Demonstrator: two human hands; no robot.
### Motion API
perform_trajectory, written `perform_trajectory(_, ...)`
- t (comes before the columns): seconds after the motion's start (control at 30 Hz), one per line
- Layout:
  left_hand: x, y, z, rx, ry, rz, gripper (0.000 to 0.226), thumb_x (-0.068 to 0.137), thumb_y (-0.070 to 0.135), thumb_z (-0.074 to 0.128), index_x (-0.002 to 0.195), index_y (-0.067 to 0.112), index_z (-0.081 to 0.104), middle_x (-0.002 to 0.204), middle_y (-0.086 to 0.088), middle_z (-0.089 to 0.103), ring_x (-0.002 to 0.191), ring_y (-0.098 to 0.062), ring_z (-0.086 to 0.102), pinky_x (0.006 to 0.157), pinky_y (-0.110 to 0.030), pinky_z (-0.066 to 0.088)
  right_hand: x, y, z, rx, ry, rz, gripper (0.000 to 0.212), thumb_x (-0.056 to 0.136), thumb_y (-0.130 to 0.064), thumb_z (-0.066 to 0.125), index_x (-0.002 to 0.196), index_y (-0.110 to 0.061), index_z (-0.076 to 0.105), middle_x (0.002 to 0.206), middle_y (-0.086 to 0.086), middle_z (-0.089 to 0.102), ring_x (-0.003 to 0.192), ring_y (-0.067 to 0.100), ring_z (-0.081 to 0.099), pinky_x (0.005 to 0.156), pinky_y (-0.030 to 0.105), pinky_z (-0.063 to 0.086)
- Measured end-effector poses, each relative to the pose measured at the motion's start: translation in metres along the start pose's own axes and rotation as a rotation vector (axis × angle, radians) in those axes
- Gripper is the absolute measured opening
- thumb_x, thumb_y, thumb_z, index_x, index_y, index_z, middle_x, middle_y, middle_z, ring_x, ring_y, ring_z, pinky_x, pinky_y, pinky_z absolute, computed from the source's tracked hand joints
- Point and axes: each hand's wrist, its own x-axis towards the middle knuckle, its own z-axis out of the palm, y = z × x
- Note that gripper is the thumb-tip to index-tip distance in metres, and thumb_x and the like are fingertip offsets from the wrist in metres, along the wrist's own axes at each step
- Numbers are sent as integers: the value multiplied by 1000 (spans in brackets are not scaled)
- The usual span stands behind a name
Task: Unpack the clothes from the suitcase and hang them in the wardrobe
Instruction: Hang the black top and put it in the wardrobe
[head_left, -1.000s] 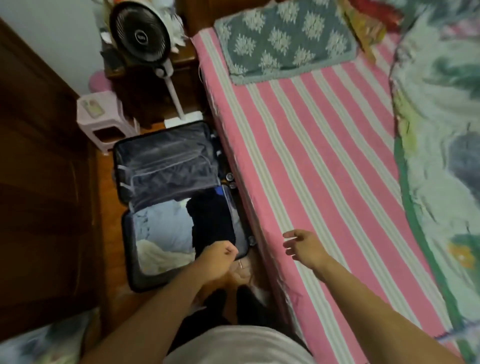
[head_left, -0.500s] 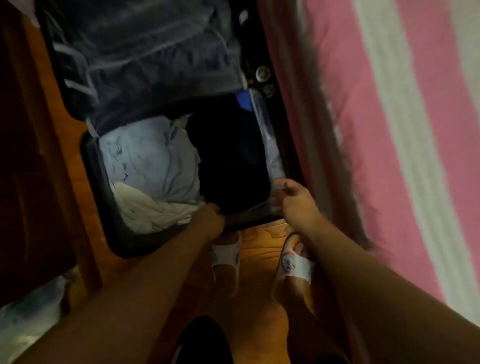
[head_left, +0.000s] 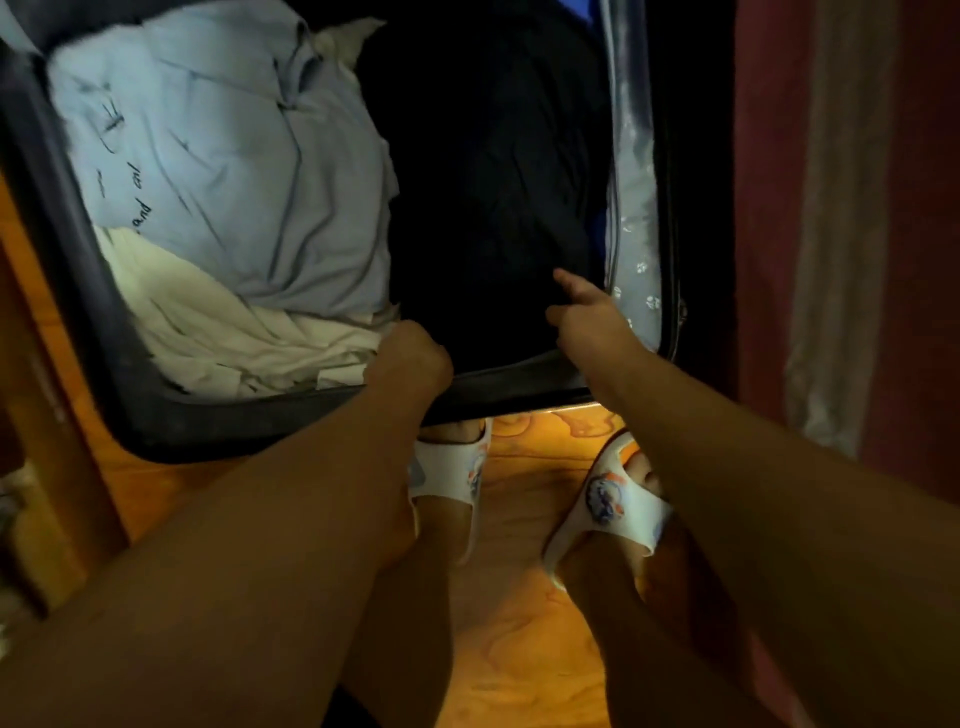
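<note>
Below us, suitcase (head_left: 78, 291) lay open on wooden floor (head_left: 519, 623), beside bed edge (head_left: 831, 208). Inside we saw light blue shirt (head_left: 234, 171), white garment (head_left: 218, 332), dark clothing (head_left: 493, 182). Our left hand (head_left: 410, 358) curled at near rim, grip unclear. Our right hand (head_left: 592, 322) reached over dark clothing, fingers (head_left: 566, 280) loosely extended, holding nothing.

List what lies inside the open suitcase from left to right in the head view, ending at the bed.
suitcase rim → light blue shirt → dark garment → pale patterned lining → striped bed cover
</note>
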Motion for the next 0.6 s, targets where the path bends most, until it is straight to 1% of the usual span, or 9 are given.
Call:
perform_trajectory(0.07, -28, -6, -8, -89, 51, 56, 28, 100, 22, 56, 120, 2, 59, 121, -17, 64, 113, -36, 60, 94, -41, 46, -23, -4, -7, 4, 7, -5, 59, 96, 2, 51, 149, -23, 44, 127, 10, 59, 65, 5, 56, 49, 12, 44)
perform_trajectory(0.17, -99, -1, -43, -249, 123, 153, 26, 104, 20, 52, 125, 8, 61, 120, -11, 66, 111, -30, 60, 93, -36, 44, -82, -11, -29, 37, 0, 0, 57, 96, -2, 53, 147, -25, 46, 136, 12, 58, 88, 15, 60, 64, 20, 47)
perform_trajectory(0.3, -202, 12, -121, -384, 184, 345, 25, 104, 22, 53, 116, 4, 65, 107, -10, 66, 100, -25, 60, 77, -25, 35, -191, -49, -60, 86, -8, 26, 57, 97, 2, 51, 149, -18, 42, 118, 3, 58, 68, 19, 54, 68, 40, 49)
perform_trajectory(0.33, -228, 19, -147, -415, 204, 357, 28, 104, 24, 52, 118, 4, 65, 110, -9, 66, 103, -26, 61, 80, -27, 38, -222, -62, -68, 126, -18, 20, 58, 97, 7, 49, 150, -14, 41, 113, 1, 56, 62, 23, 52, 67, 40, 51)
perform_trajectory(0.4, -285, 35, -208, -471, 220, 378, 33, 104, 30, 52, 124, 7, 65, 118, -8, 67, 110, -24, 61, 93, -35, 47, -289, -89, -84, 140, -35, -24, 56, 96, 11, 48, 147, -11, 41, 113, 7, 55, 57, 36, 48, 52, 27, 46)
perform_trajectory(0.43, -312, 43, -240, -489, 216, 405, 32, 104, 32, 51, 122, 10, 66, 116, -5, 67, 109, -22, 61, 94, -37, 48, -322, -103, -90, 107, -21, -57, 55, 97, 9, 49, 147, -13, 42, 116, 11, 56, 55, 32, 49, 49, 25, 43)
perform_trajectory(0.47, -341, 51, -272, -484, 214, 456, 27, 104, 33, 51, 113, 14, 68, 108, -3, 67, 102, -20, 62, 88, -38, 49, -351, -112, -98, 80, 5, -103, 55, 97, 6, 51, 147, -14, 43, 117, 10, 59, 55, 26, 51, 50, 28, 42)
perform_trajectory(0.53, -402, 65, -334, -480, 194, 596, 28, 103, 36, 49, 86, 18, 60, 85, -7, 61, 82, -23, 59, 72, -42, 45, -412, -132, -115, 113, 46, -149, 54, 97, 3, 54, 147, -14, 45, 103, 0, 63, 59, 22, 48, 58, 36, 38)
perform_trajectory(0.6, -467, 75, -392, -536, 125, 738, 33, 102, 38, 49, 82, 12, 53, 86, -17, 54, 82, -34, 56, 76, -53, 45, -474, -151, -127, 143, 76, -226, 48, 98, 1, 55, 143, -14, 49, 106, -2, 63, 70, 24, 55, 64, 36, 41)
